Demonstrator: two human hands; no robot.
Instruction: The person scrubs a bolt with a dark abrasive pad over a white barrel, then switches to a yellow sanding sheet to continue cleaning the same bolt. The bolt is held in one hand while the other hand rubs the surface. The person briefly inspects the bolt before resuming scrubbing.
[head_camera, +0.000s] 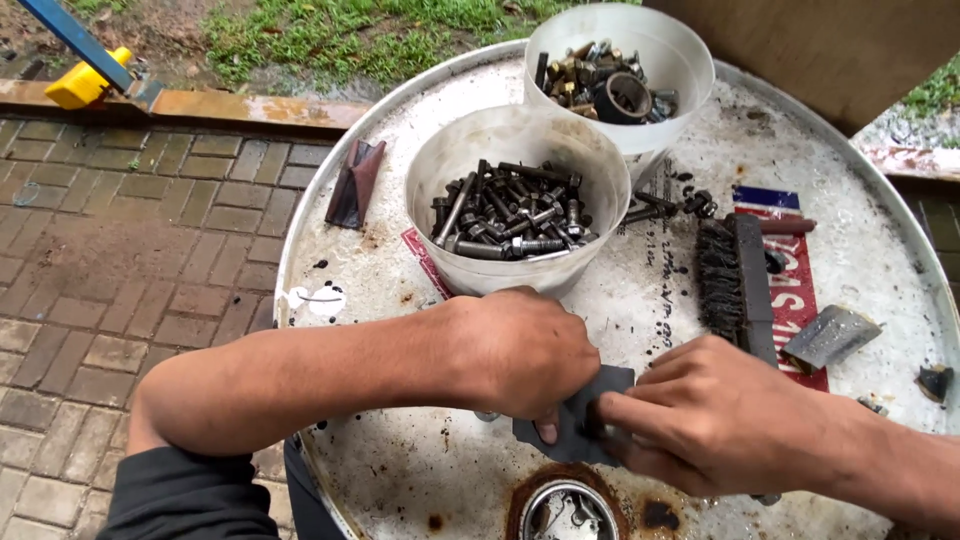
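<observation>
My left hand (520, 350) and my right hand (715, 415) meet over a dark grey sheet of sandpaper (575, 430) on the white round drum top (380, 270). Both hands pinch the sheet; whatever lies inside its fold is hidden by my fingers. Just beyond my left hand stands a white plastic bucket (470, 150) holding several dark bolts (510, 215). A second white bucket (680, 55) behind it holds mixed nuts, bolts and a dark ring.
A wire brush (735, 280) lies right of the buckets. Scraps of sandpaper (830, 335) (355, 180) rest at the right and far left of the drum top. A rusty round bung hole (565, 505) is at the front. Brick paving (120, 260) and grass lie beyond.
</observation>
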